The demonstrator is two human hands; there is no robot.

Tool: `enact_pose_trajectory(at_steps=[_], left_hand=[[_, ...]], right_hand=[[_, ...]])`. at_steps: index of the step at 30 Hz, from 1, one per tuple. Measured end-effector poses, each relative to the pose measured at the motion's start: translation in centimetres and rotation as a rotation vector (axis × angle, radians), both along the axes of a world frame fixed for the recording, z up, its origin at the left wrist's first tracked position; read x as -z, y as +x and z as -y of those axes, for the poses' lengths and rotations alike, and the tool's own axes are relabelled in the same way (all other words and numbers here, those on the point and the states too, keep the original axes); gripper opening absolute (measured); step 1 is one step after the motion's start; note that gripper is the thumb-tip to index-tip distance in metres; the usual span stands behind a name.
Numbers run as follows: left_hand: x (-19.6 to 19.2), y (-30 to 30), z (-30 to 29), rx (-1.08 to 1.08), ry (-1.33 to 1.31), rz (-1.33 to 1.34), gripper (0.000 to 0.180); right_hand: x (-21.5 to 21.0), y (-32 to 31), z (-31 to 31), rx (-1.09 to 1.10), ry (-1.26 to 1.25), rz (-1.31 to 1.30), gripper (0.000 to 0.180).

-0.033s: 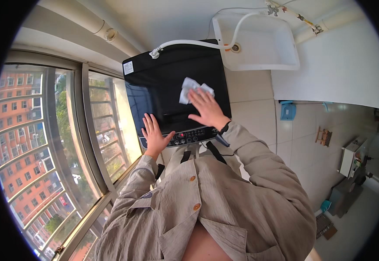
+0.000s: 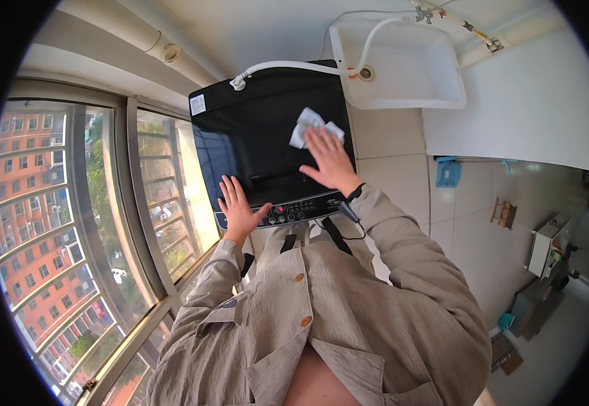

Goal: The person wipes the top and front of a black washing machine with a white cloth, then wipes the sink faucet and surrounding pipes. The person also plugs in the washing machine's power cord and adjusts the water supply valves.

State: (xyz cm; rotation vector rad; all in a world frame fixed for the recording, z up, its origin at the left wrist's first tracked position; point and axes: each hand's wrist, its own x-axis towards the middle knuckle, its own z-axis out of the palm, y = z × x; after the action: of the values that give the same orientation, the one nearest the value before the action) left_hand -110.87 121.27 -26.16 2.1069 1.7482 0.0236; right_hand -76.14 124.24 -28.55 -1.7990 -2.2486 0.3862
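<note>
No shift since earlier. Right hand (image 2: 328, 159) flat, pressing cloth (image 2: 311, 125) on washer lid (image 2: 254, 135); left hand (image 2: 237, 210) splayed, empty, at lid's front. Likely mid-wipe; next stroke calls for sweeping toward lid's left.

Garment: beige-khaki linen-type shirt-jacket (image 2: 348, 318), long loose sleeves, creased fabric, open collar. Two round brown buttons (image 2: 300, 277) down front placket. Black straps (image 2: 333, 236) at chest, below collar. Dark band (image 2: 355, 193) at right wrist; thin black cable runs from it along cuff. Both hands bare.
</note>
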Motion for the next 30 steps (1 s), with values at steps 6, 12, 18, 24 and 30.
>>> enact_pose_trajectory(at_steps=[6,12,18,24,30], left_hand=[[-0.2,3.7,-0.4,-0.165,-0.021,-0.082,0.138],[-1.8,13.0,-1.2,-0.023,0.041,-0.035,0.136],[0.5,19.0,-2.1,0.062,-0.120,-0.177,0.169],[1.5,18.5,-2.4,0.064,-0.173,-0.263,0.174],[1.2,18.7,-2.5,0.037,-0.235,-0.313,0.176]], right_hand=[[2.9,5.8,-1.1,0.124,0.036,-0.351,0.100],[2.6,7.1,7.5,0.031,0.026,-0.508,0.106],[3.8,8.4,9.4,0.022,-0.050,-0.716,0.104],[5.7,7.8,2.4,0.156,0.054,-0.924,0.113],[8.4,10.9,-10.5,0.198,-0.202,-1.223,0.120]])
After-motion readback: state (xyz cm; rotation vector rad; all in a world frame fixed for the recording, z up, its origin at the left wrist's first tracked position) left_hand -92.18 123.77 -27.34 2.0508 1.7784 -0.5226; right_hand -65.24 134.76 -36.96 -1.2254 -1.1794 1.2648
